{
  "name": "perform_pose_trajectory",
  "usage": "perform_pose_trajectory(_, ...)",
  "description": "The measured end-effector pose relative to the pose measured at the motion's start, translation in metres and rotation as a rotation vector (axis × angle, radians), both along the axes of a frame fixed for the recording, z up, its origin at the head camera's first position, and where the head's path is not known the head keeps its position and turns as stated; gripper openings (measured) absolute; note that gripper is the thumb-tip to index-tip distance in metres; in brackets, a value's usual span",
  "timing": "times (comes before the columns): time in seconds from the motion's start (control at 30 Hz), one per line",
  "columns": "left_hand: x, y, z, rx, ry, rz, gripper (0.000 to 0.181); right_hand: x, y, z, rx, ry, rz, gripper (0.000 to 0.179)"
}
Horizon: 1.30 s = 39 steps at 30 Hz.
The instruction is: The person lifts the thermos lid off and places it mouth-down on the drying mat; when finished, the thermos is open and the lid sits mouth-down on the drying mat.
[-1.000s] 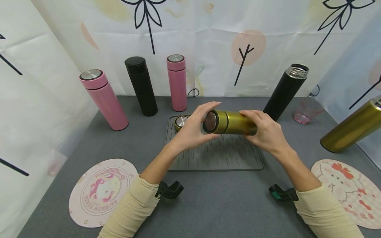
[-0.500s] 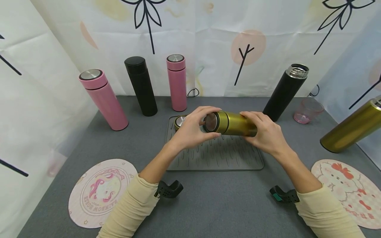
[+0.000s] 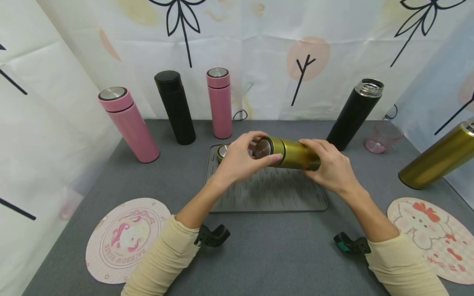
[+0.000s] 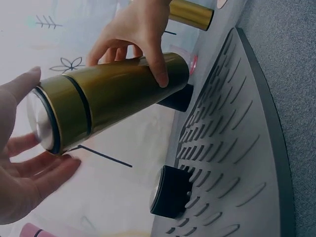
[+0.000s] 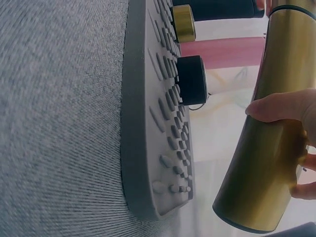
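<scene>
My right hand [image 3: 327, 164] grips the body of a gold thermos bottle [image 3: 298, 154] held tilted above the grey ridged mat [image 3: 274, 201], fingers and thumb wrapped round its lower part. My left hand [image 3: 244, 158] is loosely around its silver-topped lid [image 4: 54, 118], thumb at the upper rim and fingers spread below in the left wrist view. A dark seam ring separates lid from body. On the mat stand a small gold lid [image 5: 183, 23] with a silver top and a black lid [image 5: 192, 80]; in the head view the black one is hidden.
Two pink thermoses [image 3: 129, 123] [image 3: 221, 107] and a black one [image 3: 175, 109] stand at the back left. At the right are a lidless black thermos [image 3: 352, 115], a pink glass [image 3: 383, 137] and a gold bottle [image 3: 437, 158]. Round placemats [image 3: 127, 240] [image 3: 431, 238] lie at both sides.
My left hand has moved slightly right and its thumb has come up across the front of the lid. The right hand and the thermos stay nearly still.
</scene>
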<state>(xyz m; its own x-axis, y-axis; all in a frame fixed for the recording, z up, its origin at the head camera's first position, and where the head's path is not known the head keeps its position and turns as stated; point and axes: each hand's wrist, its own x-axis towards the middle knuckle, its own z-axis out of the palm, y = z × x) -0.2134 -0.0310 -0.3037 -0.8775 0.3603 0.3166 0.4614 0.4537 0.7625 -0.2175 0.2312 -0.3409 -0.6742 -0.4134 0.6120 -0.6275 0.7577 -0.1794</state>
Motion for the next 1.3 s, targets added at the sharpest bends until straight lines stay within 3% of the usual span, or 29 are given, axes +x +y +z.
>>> perform_pose_trajectory(0.07,-0.002,-0.001,-0.001,-0.024,0.042,-0.077,0.068,0.001,0.0,0.0,-0.001,-0.009,0.001,0.082)
perform_pose_trajectory(0.2,-0.007,-0.004,-0.004,-0.069,0.197,-0.294,0.078,0.003,0.001,-0.002,0.005,-0.043,0.006,0.082)
perform_pose_trajectory(0.3,-0.009,-0.005,-0.006,-0.086,0.274,-0.366,0.074,0.003,0.001,-0.003,0.014,-0.065,0.015,0.083)
perform_pose_trajectory(0.47,-0.008,-0.005,-0.006,-0.079,0.274,-0.322,0.068,0.003,0.002,-0.003,0.016,-0.061,0.029,0.085)
perform_pose_trajectory(0.73,-0.004,-0.004,-0.002,-0.065,0.099,-0.162,0.066,0.002,0.001,-0.002,0.008,-0.042,0.035,0.083)
perform_pose_trajectory(0.9,-0.003,-0.002,-0.003,-0.092,0.029,-0.085,0.066,0.002,0.002,-0.003,0.0,-0.04,0.032,0.083)
perform_pose_trajectory(1.0,-0.005,-0.003,-0.003,-0.092,0.063,-0.134,0.073,0.002,0.002,-0.003,0.003,-0.054,0.028,0.084)
perform_pose_trajectory(1.17,-0.011,-0.006,-0.006,-0.079,0.216,-0.335,0.085,0.003,0.004,-0.002,0.016,-0.097,0.026,0.085)
perform_pose_trajectory(1.3,-0.014,-0.008,-0.008,-0.071,0.28,-0.37,0.078,0.002,0.005,-0.002,0.02,-0.123,0.037,0.086)
